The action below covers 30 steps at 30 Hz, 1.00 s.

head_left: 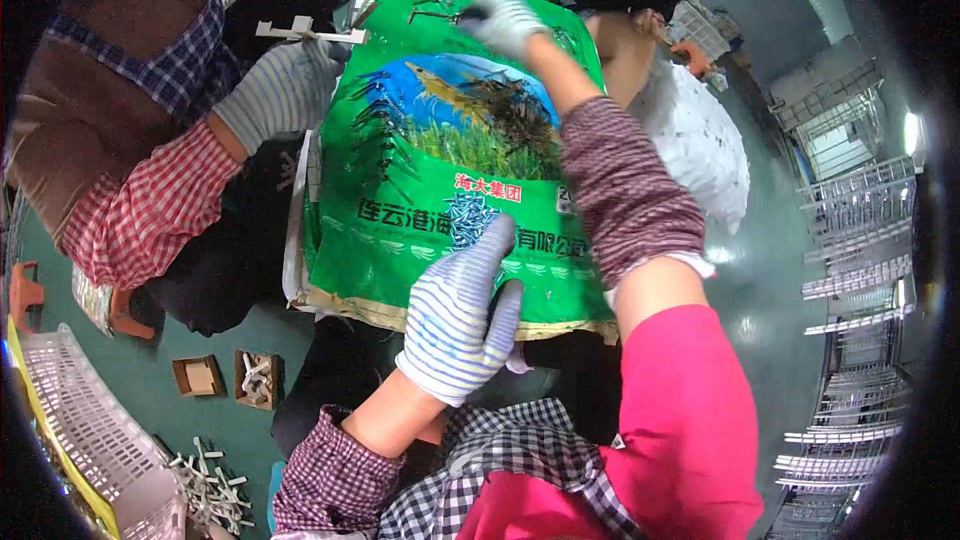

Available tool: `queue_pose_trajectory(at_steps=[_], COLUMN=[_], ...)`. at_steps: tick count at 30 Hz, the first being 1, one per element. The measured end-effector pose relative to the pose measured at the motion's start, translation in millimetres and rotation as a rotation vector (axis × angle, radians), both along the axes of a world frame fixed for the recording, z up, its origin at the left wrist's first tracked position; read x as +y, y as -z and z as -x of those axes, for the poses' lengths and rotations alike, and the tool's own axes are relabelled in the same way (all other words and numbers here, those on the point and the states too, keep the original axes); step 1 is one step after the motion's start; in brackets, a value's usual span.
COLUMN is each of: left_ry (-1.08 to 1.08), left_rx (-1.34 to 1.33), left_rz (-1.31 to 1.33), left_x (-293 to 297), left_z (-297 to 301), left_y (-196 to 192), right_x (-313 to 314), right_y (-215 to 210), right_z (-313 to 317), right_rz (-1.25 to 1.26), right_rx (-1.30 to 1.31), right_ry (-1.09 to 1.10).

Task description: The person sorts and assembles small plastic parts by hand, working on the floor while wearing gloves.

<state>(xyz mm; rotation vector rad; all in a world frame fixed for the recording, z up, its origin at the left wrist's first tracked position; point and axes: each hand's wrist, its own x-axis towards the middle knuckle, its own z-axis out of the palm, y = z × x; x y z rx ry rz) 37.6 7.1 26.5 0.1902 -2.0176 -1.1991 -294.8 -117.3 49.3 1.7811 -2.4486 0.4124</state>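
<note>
While we can't tell if our left hand (455, 312) or right hand (508, 25) grips anything, blue pieces (467, 222) look light, stiff. We'd pinch mid-length.

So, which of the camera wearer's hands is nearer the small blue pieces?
Left. The left hand is at the near edge of the blue pieces; the right hand is well beyond them, toward the far end of the green sack.

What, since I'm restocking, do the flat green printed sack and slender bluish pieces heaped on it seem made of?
Flat green printed sack: probably plastic, perhaps woven, glossy, judging by its sheen. Slender bluish pieces: likely metal, shiny, given their bright glints; plastic remains possible.
</note>
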Motion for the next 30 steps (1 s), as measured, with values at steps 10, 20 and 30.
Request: queue_pose_trajectory(at_steps=[10,20,30], left_ry=[0.041,0.076,0.09], left_rx=[-0.066,-0.224,-0.246], left_rz=[0.075,0.075,0.052], left_x=[11.0,4.5,2.1], left_z=[20.1,24.3,32.2], left_y=[5.1,6.4,8.1], right_x=[112.7,93.1,26.6], right_y=[41.8,4.0,42.0], right_z=[73.3,37.9,64.8], right_rz=[-0.436,-0.524,-0.582], right_rx=[0.104,0.066,0.23], right_ry=[0.518,0.361,0.14])
